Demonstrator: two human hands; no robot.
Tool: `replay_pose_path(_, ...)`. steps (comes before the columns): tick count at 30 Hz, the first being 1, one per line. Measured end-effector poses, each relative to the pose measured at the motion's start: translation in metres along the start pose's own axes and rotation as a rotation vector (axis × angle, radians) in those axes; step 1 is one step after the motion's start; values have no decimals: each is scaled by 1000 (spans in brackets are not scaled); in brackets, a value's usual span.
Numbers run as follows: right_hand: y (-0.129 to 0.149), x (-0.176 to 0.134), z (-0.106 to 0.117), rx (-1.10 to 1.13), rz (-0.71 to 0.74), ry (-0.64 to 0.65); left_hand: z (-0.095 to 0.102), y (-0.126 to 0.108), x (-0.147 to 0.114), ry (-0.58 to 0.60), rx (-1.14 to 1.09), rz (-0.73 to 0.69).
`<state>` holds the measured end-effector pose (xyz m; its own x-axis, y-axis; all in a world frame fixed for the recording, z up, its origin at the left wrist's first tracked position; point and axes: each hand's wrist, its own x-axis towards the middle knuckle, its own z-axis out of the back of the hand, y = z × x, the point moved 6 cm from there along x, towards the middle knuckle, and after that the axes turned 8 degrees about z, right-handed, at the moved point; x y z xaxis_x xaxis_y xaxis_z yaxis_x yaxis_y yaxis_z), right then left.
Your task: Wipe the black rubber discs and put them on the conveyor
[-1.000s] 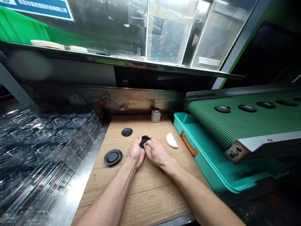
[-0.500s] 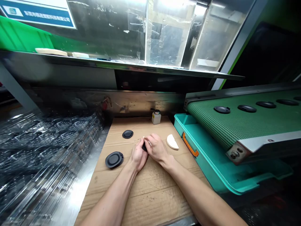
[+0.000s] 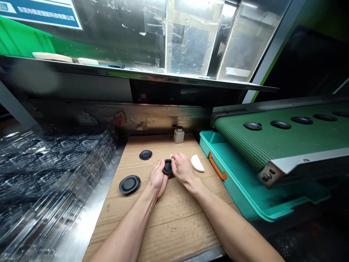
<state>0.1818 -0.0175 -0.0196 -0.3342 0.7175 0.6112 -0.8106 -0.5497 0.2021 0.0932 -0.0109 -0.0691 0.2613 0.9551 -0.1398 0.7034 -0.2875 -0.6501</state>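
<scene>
A small black round plastic piece (image 3: 168, 166) with a raised rim is gripped in my left hand (image 3: 157, 179), thumb along its edge. My right hand (image 3: 183, 170) is closed at the piece's right side. A small white bit (image 3: 171, 156) shows at its fingertips; its kind is unclear. To the left lies a single black disc (image 3: 145, 155) on the cardboard (image 3: 174, 225). Closer to me are overlapping larger black discs (image 3: 129, 185). Right of my hands lies a white half-round pad (image 3: 197, 163). Behind them stands a small square bottle (image 3: 179, 135) with a metal-looking top.
On the right, a green conveyor belt (image 3: 261, 142) carries several black discs above a teal bin (image 3: 240, 193) with an orange handle. Clear plastic trays (image 3: 54, 182) are stacked at the left. A metal shelf (image 3: 147, 75) crosses overhead, with a green crate (image 3: 24, 38) on it.
The black piece has tilted so its round face now shows between my hands. My right hand has shifted slightly to its right edge. The whole view has moved a little.
</scene>
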Motion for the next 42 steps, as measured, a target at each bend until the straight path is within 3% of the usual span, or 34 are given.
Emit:
replay_pose_path(5, -3, -4, -4, 2, 3, 18, 2, -3, 1, -25, -42, -11)
replay_pose_path(11, -13, -4, -1, 57, -99, -11, 6, -8, 3, -42, -97, -4)
replay_pose_path(15, -6, -6, 6, 199, -82, -52, 11, -10, 5, -84, -137, -3)
replay_pose_path(21, 0, -3, 0, 166, -157, 17, 3, -2, 4, 6, -70, 59)
replay_pose_path(25, 22, -6, -8, 230, -60, 88, 5, -3, 1, -59, -45, 41)
replay_pose_path(28, 29, -11, -7, 163, -42, 127, 4, -3, 0, -53, -39, 50)
replay_pose_path(33, 17, -12, 2, -48, -114, 110, 5, -6, 1, -39, -42, -6)
replay_pose_path(36, 20, -10, 2, -71, -35, 139, 7, -6, 2, -82, -45, -2)
replay_pose_path(42, 15, -11, 0, -104, -33, 146, 10, -9, 2, -133, -65, -18)
